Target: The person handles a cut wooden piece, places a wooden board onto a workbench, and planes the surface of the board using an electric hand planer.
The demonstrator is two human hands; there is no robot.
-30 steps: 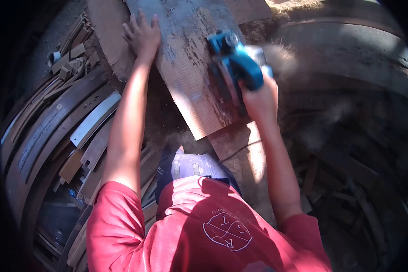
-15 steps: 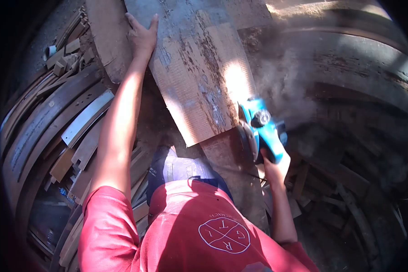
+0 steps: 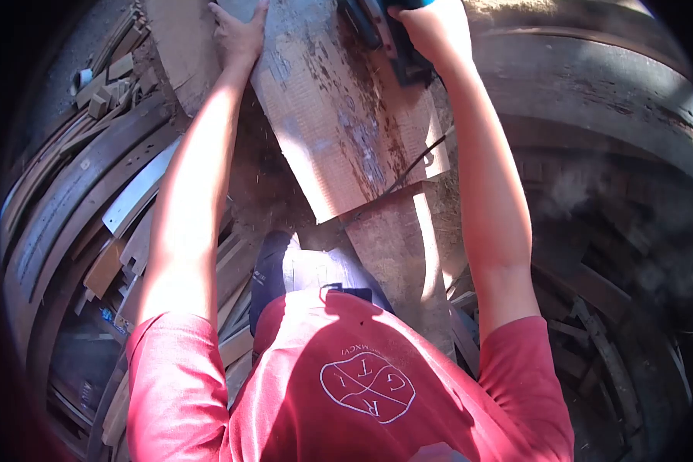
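Note:
A wide, worn wooden board (image 3: 316, 146) lies in front of me, with ridged bare wood and patches of grey, flaking surface. My left hand (image 3: 242, 37) rests at its left edge, fingers spread. My right hand (image 3: 437, 32) grips a teal and black electric planer (image 3: 391, 48) at the upper part of the board, near the right side. The frame's top edge cuts off part of the tool. From it, a black cord (image 3: 408, 169) runs back across the board's near end.
Beneath the board is another wooden plank (image 3: 389, 250). Curved timber pieces (image 3: 92, 196) and offcuts (image 3: 104, 104) are piled on the left. Large curved beams (image 3: 593, 92) lie at right, above more scrap wood (image 3: 593, 289). Dust hangs on the right.
My right hand has moved the planer from the board's near right corner forward, away from me, onto the upper part. The cord now crosses the near end. My left hand stays at the left edge.

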